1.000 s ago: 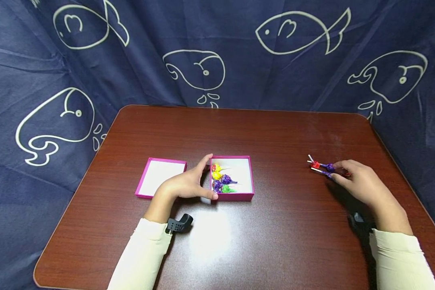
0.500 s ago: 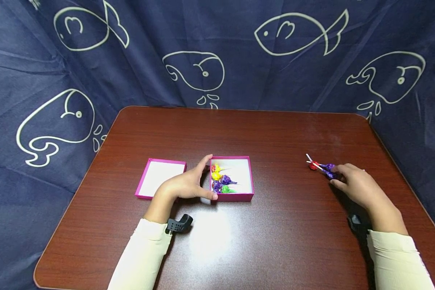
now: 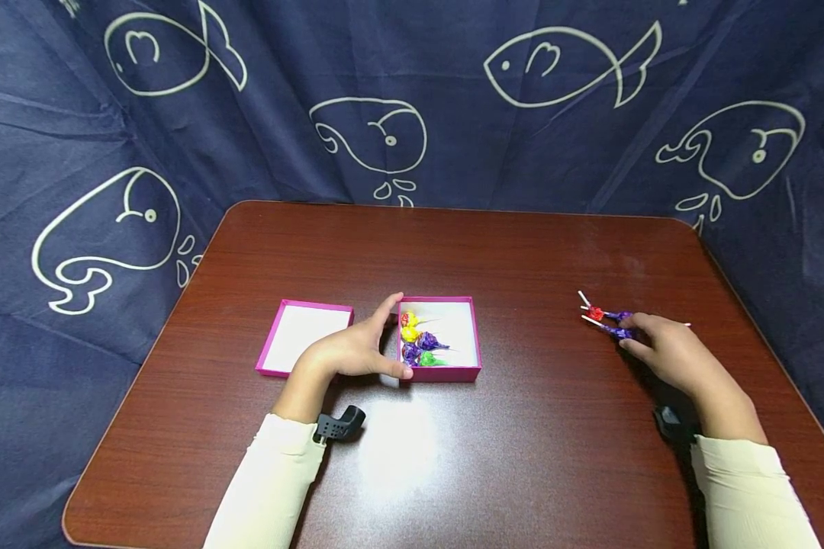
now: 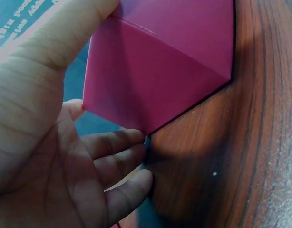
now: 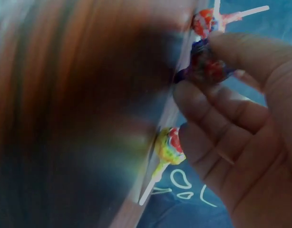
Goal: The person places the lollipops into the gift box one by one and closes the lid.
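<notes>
My left hand (image 3: 357, 343) holds the open pink box (image 3: 446, 374), thumb on its near wall and forefinger at its far left corner. Inside, along the left side, lie yellow lollipops (image 3: 410, 333), purple lollipops (image 3: 429, 341) and a green lollipop (image 3: 429, 358). At the table's right my right hand (image 3: 680, 351) pinches a purple lollipop (image 5: 210, 66) between thumb and fingers, its white stick pointing left. Beside it are another purple lollipop (image 3: 616, 315) and a red lollipop (image 3: 594, 313). A yellow-and-red lollipop (image 5: 170, 145) lies by the fingers, mostly hidden in the head view.
Left of the box sits its pink-rimmed lid (image 3: 305, 306), white inside up, partly behind my left hand. The brown table (image 3: 522, 457) has rounded corners. A dark blue curtain (image 3: 453, 152) with white fish drawings hangs behind and at the sides.
My right hand has shifted slightly left and nearer the body among the lollipops, and the nearer purple lollipop's stick has turned a little. The left hand and box stay put.
</notes>
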A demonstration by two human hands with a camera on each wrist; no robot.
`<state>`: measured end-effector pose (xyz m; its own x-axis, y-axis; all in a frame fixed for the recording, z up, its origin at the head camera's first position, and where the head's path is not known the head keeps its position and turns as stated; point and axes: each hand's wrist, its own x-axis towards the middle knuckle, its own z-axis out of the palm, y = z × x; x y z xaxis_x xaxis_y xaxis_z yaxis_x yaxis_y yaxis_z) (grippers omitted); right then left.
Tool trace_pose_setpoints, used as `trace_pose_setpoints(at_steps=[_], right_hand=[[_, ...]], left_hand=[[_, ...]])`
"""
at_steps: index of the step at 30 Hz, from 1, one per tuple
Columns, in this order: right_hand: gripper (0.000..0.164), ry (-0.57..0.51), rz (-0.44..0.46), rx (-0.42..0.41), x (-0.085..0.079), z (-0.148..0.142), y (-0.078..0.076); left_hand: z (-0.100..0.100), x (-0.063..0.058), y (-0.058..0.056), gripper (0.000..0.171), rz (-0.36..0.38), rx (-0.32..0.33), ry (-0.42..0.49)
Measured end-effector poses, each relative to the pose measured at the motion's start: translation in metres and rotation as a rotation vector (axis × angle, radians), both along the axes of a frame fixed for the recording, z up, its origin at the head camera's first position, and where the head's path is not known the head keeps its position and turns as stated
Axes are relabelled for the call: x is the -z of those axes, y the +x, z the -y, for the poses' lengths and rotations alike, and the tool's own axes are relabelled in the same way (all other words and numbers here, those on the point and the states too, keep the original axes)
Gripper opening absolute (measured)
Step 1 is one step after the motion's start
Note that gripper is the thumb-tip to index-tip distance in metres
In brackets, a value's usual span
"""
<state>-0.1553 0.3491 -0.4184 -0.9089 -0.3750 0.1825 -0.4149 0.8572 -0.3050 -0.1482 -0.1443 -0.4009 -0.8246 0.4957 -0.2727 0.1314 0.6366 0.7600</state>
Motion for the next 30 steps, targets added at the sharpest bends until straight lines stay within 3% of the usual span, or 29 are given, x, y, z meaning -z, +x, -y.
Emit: trace_pose_setpoints(at_steps=[9, 17, 27, 30], right_hand=[[0.024, -0.254, -0.105, 0.005, -0.013, 0.018, 0.003], [0.027, -0.507, -0.071, -0.022, -0.017, 0.044, 0.000], [0.035, -0.581, -0.059, -0.181, -0.045, 0.085, 0.005], [0.039, -0.628, -0.022, -0.193, -0.041, 0.086, 0.002]], left_hand=[[0.001, 0.000, 0.000, 0.123, 0.006, -0.005, -0.001], [0.001, 0.000, 0.001, 0.123, 0.007, -0.012, 0.005], [-0.001, 0.000, 0.000, 0.123, 0.013, -0.008, 0.008], [-0.001, 0.000, 0.000, 0.123, 0.014, -0.005, 0.013]])
